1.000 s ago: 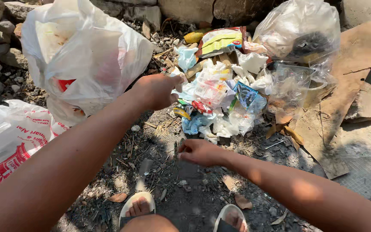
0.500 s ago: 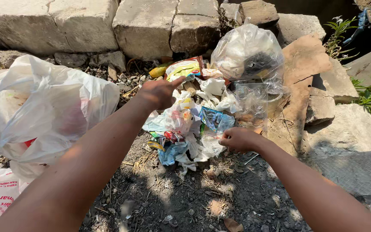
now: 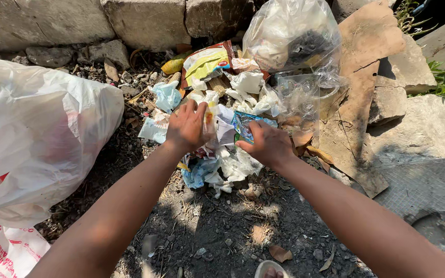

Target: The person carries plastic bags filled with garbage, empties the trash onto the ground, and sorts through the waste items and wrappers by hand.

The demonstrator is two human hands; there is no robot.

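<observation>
A row of big grey stone blocks runs along the top, and dark dirt ground with small stones and dry leaves fills the bottom. On the left sits a big white plastic bag, puffed up and full, well apart from both hands. A second white bag with red print lies flat in the bottom left corner. On the right a torn brown cardboard sheet lies over flat stones. At the top, a clear plastic bag with something dark inside leans by the stones. In the middle is the trash pile, a heap of white tissues, wrappers and thin plastic on the ground. A yellow and white snack packet lies at the far side of the pile, and a crumpled light blue bit of plastic lies near the left hand. The left hand rests on top of the pile, its grip pressing down and curled around white and clear wrappers under it. The right hand is just beside it on the pile, its grip pinching the edge of a small shiny blue wrapper, which sticks out past the fingers toward the left hand. The two hands are near each other but not touching
</observation>
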